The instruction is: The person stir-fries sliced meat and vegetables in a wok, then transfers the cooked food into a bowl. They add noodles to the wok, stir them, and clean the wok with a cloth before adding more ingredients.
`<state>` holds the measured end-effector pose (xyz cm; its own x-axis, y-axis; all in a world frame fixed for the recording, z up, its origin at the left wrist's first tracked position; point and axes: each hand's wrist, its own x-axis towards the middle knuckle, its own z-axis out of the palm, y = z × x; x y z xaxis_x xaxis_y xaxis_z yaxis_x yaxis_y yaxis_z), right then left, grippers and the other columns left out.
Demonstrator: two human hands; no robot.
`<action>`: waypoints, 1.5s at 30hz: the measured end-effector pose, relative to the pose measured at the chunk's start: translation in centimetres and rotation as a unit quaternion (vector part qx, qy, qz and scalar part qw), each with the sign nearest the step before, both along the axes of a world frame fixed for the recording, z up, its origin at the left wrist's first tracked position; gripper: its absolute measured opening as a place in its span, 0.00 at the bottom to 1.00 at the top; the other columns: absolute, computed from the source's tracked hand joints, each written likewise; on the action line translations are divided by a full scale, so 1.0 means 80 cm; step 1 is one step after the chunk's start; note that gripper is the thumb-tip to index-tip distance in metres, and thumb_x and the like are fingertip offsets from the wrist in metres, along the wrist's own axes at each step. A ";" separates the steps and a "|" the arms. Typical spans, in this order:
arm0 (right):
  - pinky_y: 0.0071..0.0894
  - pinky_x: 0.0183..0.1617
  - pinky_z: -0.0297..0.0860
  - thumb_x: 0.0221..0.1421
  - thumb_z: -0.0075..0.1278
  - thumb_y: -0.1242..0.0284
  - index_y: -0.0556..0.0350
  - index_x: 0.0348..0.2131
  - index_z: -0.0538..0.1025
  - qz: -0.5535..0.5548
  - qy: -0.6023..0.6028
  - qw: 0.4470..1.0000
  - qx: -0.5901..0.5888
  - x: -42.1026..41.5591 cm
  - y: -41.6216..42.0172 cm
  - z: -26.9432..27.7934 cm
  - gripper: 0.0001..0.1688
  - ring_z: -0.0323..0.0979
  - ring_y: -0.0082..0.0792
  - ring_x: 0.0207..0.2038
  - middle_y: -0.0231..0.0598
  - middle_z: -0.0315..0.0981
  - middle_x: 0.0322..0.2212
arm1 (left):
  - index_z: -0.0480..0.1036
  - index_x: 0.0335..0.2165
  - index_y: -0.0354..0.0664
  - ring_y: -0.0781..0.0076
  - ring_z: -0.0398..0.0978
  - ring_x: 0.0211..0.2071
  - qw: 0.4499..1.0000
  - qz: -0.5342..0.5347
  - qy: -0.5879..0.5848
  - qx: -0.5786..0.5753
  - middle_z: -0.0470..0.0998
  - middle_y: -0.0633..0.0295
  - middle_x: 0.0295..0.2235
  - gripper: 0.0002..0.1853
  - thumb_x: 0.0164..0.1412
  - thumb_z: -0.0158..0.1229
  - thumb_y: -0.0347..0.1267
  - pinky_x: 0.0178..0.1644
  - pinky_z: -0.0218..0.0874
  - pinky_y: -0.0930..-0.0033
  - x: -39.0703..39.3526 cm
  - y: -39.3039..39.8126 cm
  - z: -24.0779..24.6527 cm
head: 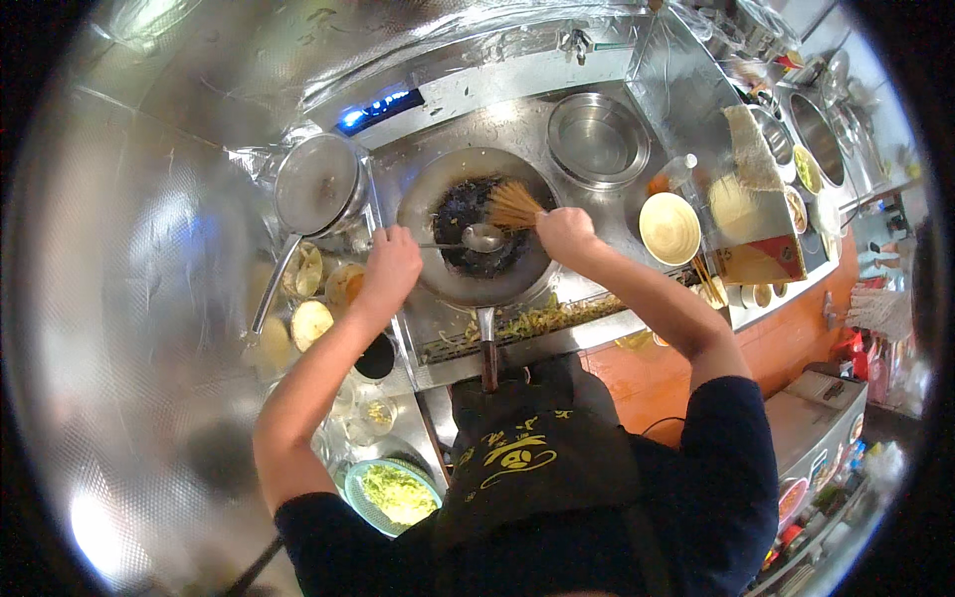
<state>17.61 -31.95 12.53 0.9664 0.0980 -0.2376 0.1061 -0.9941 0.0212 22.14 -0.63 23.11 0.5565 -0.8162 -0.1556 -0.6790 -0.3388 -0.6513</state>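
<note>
A long-handled wok (479,287) stands on the steel stove, its inside dark and wet-looking in the middle. My left hand (395,257) is closed on the handle of a metal ladle (483,238), whose bowl is over the wok's centre. In my right hand (567,231) is a bamboo wok brush (513,205), its splayed bristles at the right part of the wok, just above and right of the ladle's bowl. The wok's handle (489,351) points towards my apron, with neither hand on it.
Round steel pans (598,140) sit behind right, beside a cream bowl (670,229). A strainer (316,184) lies at left above small containers. Food scraps (556,317) line the stove's front edge. A basket of shredded greens (393,495) is at lower left. Taps (577,43) are behind.
</note>
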 end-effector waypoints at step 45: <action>0.40 0.32 0.78 0.59 0.49 0.69 0.68 0.52 0.72 -0.001 0.066 0.997 0.039 -0.040 0.094 -0.103 0.26 0.81 0.44 0.33 0.50 0.80 0.34 | 0.64 0.23 0.37 0.75 0.67 0.18 0.306 0.502 0.433 -0.683 0.70 0.61 0.16 0.23 0.52 0.70 0.40 0.24 0.62 0.68 -0.310 -0.028 -0.132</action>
<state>14.42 -24.41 4.31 0.9275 0.1195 -0.3543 0.1009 -0.9924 -0.0705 -2.68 -2.88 12.53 0.8660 0.0655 -0.4958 0.4974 -0.2149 0.8405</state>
